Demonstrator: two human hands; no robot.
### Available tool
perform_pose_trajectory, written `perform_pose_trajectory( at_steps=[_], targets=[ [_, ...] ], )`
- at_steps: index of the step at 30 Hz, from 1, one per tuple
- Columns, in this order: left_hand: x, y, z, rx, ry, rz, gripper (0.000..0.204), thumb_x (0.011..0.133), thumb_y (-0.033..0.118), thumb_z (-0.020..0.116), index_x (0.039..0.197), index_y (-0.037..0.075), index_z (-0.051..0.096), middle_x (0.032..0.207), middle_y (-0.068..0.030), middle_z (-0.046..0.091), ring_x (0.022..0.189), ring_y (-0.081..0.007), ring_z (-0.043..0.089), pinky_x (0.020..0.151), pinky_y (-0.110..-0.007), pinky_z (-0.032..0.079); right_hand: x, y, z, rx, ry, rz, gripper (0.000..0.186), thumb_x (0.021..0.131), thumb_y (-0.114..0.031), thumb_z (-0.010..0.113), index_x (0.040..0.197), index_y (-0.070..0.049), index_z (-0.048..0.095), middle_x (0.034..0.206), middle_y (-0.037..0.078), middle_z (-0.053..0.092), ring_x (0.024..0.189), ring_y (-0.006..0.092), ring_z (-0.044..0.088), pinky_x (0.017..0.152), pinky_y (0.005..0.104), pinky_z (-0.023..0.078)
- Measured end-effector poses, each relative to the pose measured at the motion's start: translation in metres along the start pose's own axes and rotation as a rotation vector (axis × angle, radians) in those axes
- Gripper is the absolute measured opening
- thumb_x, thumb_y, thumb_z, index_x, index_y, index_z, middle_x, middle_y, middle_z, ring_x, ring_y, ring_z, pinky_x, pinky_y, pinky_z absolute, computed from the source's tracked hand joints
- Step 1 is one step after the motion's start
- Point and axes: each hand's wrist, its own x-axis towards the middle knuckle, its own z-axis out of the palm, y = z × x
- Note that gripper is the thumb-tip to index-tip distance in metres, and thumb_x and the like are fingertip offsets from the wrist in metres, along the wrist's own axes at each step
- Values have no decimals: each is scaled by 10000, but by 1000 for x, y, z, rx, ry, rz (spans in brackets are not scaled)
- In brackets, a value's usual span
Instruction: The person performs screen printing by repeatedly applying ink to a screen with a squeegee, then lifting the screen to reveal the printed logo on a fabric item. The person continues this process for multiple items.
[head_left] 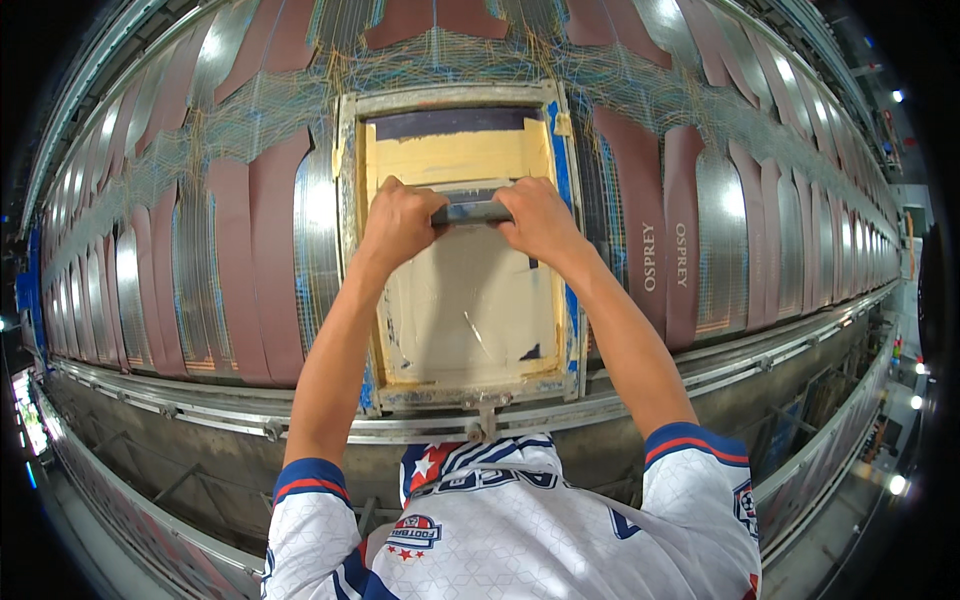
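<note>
A screen-printing frame [352, 150] lies on the long table in front of me, its edges partly covered with blue and cream tape. Across its mesh runs a squeegee [472, 212] with a grey handle. My left hand [402, 222] is wrapped round the handle's left end, and my right hand [540, 218] grips the right end. Pale cream ink [470, 320] coats the mesh on my side of the squeegee. Beyond it, the far part of the screen looks yellowish, with a dark strip at the far end. The squeegee's blade edge is mostly hidden by the hands and handle.
Rows of maroon cut panels [255, 240] lie on the table on both sides; two right of the frame carry pale lettering. Between them show shiny metal plates [720, 240] and a surface streaked with coloured lines. A metal rail [240, 412] runs along the near edge.
</note>
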Motion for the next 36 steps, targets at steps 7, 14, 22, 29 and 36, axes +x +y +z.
perform_pose_trajectory(
  at_steps=[7, 14, 22, 29, 36],
  targets=[
    [-144, 88, 17, -19, -3, -2, 175, 648, 73, 780, 802, 124, 717, 751, -40, 705, 710, -223, 672, 774, -382, 432, -139, -73, 25, 79, 1, -61, 312, 696, -90, 759, 994, -69, 670, 955, 94, 667, 1011, 311, 622, 944, 452, 455],
    [-102, 63, 7, 91, -9, 66, 184, 688, 143, 815, 839, 123, 714, 775, -43, 711, 736, -223, 681, 767, -383, 432, -100, -52, 7, -6, -63, -77, 269, 738, -113, 756, 989, -74, 670, 977, 90, 682, 1041, 304, 623, 972, 437, 450],
    [37, -21, -11, 110, -33, 48, 266, 671, 244, 888, 810, 93, 718, 720, -69, 703, 715, -298, 671, 778, -420, 469, 46, 21, -15, -66, -68, -41, 240, 784, -182, 795, 914, -44, 649, 901, 136, 695, 993, 338, 637, 924, 457, 464],
    [13, -8, -3, 12, 15, 22, 260, 677, 243, 887, 757, 97, 687, 703, -59, 685, 691, -292, 661, 766, -417, 461, 20, 11, 0, 15, 3, -57, 227, 746, -124, 771, 915, -42, 643, 868, 160, 665, 948, 361, 626, 886, 467, 473],
    [-132, 72, 18, 29, 64, 73, 148, 688, 72, 758, 823, 113, 710, 735, -44, 674, 680, -241, 640, 725, -383, 439, -125, -53, 37, 75, 68, -130, 284, 704, -94, 760, 967, -54, 662, 960, 148, 656, 976, 360, 616, 889, 448, 492]
  ],
)
